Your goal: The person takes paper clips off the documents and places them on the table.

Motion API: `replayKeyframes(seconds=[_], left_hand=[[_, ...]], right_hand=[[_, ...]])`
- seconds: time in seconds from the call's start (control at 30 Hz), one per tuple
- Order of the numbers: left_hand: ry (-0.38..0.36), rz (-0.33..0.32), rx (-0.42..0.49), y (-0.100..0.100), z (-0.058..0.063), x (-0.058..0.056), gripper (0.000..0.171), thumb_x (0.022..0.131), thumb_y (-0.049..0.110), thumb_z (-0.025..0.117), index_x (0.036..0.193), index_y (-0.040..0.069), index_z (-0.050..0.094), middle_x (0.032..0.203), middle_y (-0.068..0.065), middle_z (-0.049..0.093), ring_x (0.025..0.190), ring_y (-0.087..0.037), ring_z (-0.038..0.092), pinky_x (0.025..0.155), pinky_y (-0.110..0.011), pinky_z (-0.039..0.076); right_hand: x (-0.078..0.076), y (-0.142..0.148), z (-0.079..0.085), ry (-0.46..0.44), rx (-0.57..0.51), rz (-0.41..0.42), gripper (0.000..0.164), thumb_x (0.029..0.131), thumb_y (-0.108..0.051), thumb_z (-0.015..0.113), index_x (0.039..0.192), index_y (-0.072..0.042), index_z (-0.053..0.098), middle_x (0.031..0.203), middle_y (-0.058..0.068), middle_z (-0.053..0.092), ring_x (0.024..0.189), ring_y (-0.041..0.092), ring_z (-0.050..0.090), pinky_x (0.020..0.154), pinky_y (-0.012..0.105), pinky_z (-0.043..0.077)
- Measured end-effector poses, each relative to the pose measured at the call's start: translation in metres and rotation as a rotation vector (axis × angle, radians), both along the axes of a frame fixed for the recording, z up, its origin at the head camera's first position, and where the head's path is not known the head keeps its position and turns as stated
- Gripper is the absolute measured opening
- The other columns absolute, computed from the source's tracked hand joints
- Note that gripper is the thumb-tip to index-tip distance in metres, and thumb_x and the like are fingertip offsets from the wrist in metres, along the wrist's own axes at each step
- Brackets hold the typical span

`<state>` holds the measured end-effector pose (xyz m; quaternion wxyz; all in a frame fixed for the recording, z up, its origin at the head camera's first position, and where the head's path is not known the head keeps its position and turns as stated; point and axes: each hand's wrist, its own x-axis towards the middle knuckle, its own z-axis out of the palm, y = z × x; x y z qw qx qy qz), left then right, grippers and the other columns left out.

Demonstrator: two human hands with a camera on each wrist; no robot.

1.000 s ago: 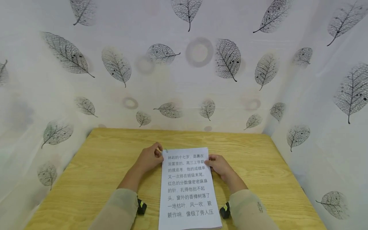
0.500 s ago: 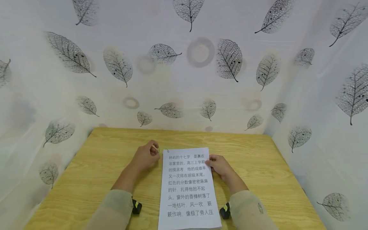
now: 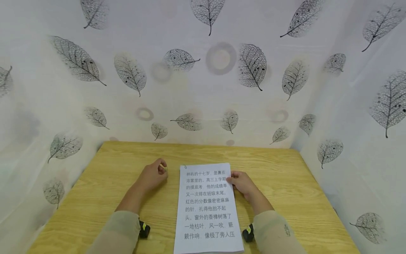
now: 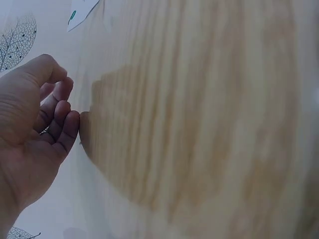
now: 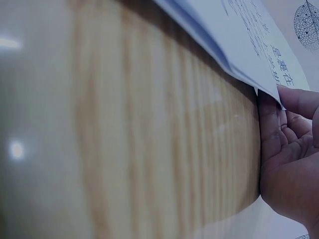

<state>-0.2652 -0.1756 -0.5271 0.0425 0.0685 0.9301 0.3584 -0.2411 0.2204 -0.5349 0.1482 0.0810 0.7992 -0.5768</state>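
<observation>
A stack of printed paper (image 3: 206,204) lies on the wooden table, with a green paper clip (image 3: 185,166) on its upper left corner. That paper clip (image 4: 72,17) also shows at the top of the left wrist view. My left hand (image 3: 154,175) is left of the stack, fingers curled around a small thin clip (image 3: 166,169), mostly hidden. In the left wrist view the left hand (image 4: 37,109) has thumb and index tips close together. My right hand (image 3: 241,182) grips the stack's upper right edge; the right wrist view shows its thumb (image 5: 299,99) on top and fingers underneath.
The wooden table (image 3: 279,169) runs back to a white curtain (image 3: 196,91) printed with leaves, which also closes off both sides. Dark wrist cameras (image 3: 144,229) sit at the cuffs. The table surface extends on both sides of the stack.
My left hand has moved away from the paper's upper left corner, leftward and slightly toward me, its fingers curling in further. The right hand stays on the paper's edge.
</observation>
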Motion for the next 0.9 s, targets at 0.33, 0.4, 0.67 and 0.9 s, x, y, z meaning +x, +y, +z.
replayKeyframes(seconds=[0.33,0.4,0.67,0.9], left_hand=[[-0.022,-0.033,-0.061,-0.0050,-0.0007,-0.0023,0.026,0.097,0.020,0.070,0.119,0.008,0.064,0.105,-0.005,0.071,0.096,-0.020,0.064,0.089,-0.040,0.055],[-0.021,-0.042,-0.069,-0.0058,-0.0014,-0.0030,0.026,0.096,0.020,0.070,0.118,0.008,0.065,0.105,-0.006,0.069,0.096,-0.020,0.062,0.088,-0.040,0.054],[-0.039,-0.043,-0.048,-0.0067,-0.0043,-0.0033,0.025,0.097,0.019,0.071,0.118,0.006,0.067,0.108,-0.008,0.068,0.098,-0.022,0.062,0.090,-0.041,0.053],[-0.053,-0.022,-0.036,-0.0048,-0.0043,-0.0010,0.030,0.101,0.020,0.071,0.126,0.005,0.065,0.115,-0.011,0.068,0.105,-0.026,0.064,0.095,-0.047,0.055]], right_hand=[[-0.0023,0.0019,-0.0038,0.005,-0.034,0.003,0.030,0.107,-0.010,0.065,0.134,0.001,0.070,0.117,0.013,0.078,0.097,0.016,0.073,0.085,0.028,0.061],[-0.0027,0.0022,-0.0050,0.010,-0.033,0.004,0.031,0.107,-0.011,0.065,0.135,0.001,0.070,0.118,0.013,0.077,0.097,0.016,0.073,0.086,0.028,0.061],[0.0011,0.0011,0.0009,-0.003,-0.021,0.002,0.031,0.106,-0.013,0.066,0.135,-0.001,0.071,0.116,0.011,0.078,0.098,0.016,0.072,0.086,0.027,0.059],[0.0021,0.0009,0.0025,-0.001,-0.009,0.004,0.031,0.107,-0.013,0.065,0.135,-0.001,0.071,0.116,0.012,0.078,0.098,0.017,0.071,0.087,0.027,0.059]])
